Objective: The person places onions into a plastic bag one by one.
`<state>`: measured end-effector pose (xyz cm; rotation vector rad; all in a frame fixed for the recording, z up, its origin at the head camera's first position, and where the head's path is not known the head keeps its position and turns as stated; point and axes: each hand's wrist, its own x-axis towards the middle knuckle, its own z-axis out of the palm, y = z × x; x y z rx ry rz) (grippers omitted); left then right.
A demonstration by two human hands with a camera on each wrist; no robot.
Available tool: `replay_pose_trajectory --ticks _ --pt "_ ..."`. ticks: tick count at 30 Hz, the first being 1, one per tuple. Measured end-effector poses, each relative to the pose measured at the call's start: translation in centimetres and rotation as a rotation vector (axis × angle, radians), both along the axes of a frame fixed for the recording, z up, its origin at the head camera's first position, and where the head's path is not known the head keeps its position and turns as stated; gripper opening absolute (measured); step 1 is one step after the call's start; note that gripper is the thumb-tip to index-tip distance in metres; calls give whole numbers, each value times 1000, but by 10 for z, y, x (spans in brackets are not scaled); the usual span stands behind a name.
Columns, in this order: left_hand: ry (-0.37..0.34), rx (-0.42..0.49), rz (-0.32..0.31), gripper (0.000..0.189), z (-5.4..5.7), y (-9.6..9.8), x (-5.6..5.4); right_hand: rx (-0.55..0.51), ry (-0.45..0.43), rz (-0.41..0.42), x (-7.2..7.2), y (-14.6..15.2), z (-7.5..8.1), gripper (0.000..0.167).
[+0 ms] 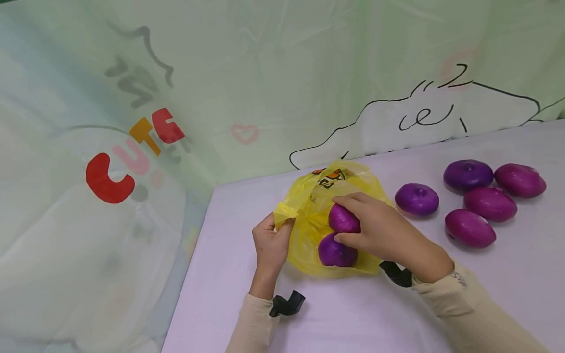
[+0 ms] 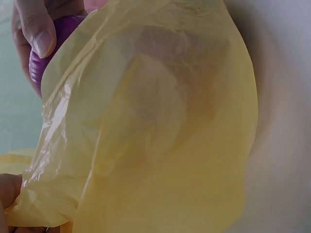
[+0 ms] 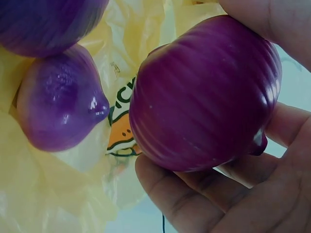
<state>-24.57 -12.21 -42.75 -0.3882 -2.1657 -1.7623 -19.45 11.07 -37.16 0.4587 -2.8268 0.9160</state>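
Observation:
My left hand [image 1: 270,245] pinches the edge of a thin yellow plastic bag [image 1: 304,247] with a printed picture, spread on the table. My right hand [image 1: 381,228] grips a shiny purple onion [image 1: 343,219] over the bag's mouth, thumb on one side and fingers on the other. Below it a second purple onion [image 1: 337,252] lies within the bag. Up close in the right wrist view, two onions show against the yellow plastic, one with a pointed tip [image 3: 63,99], beside the held one. Yellow film covers most of the left wrist view.
To the right of the bag, several more onions [image 1: 490,204] lie grouped on the white table [image 1: 353,314], with a single darker onion [image 1: 417,199] nearest the bag. A pale green printed curtain [image 1: 265,73] hangs behind the table and down its left side.

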Motion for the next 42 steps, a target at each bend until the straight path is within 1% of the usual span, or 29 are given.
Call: replay_pose_trajectory --ticks 5,12,18,23,28,30,37,42 --pt "1 6 -9 15 1 0 0 -16 -6 14 -4 -7 -2 72" --pt "5 -13 4 14 2 0 0 -19 -21 39 -10 -18 -4 72" --pt "4 -20 18 16 3 0 0 -27 10 53 -16 -26 -7 70" --pt "7 -10 8 16 3 0 -1 -12 20 53 -22 -32 -10 70" --pt "5 -9 2 16 4 -1 0 9 -25 54 -27 -39 -12 71" --pt "6 -7 3 16 4 -1 -1 17 -32 60 -29 -42 -13 71" --pt "25 -15 25 13 4 -1 -2 39 -9 70 -36 -49 -21 68" --pt "14 -9 26 14 4 -1 -2 49 -28 79 -41 -55 -26 64"
